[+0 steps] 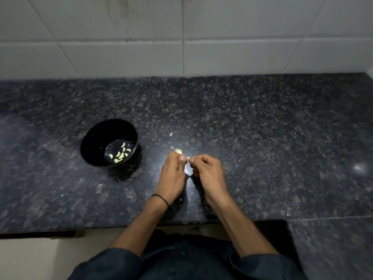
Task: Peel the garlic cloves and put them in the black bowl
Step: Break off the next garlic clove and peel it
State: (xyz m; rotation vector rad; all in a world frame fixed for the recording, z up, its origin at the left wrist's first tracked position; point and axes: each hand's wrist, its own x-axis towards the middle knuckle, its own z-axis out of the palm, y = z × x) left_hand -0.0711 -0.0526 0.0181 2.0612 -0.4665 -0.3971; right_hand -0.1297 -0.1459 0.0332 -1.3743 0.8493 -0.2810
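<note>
Both hands meet over the middle of the dark speckled countertop [262, 128], close to its near edge. The left hand [173, 172] has its fingers curled under and its thumb laid forward, and the right hand [211, 171] is curled in a loose fist with its fingertips turned toward the left thumb. Between them they pinch a small pale garlic clove [188, 158], of which only a sliver shows. Just beyond the left hand's knuckles sits another pale garlic piece [178, 151]; whether the fingers hold it or it lies on the stone cannot be told. The black bowl [94, 142] stands upright to the left of the hands, apart from them, with a handful of peeled cloves [121, 154] lying in its bottom. A few scraps of skin [171, 134] lie on the counter farther back. A thin black band [160, 199] circles the left wrist, and a white tiled wall [242, 37] rises behind the counter.
</note>
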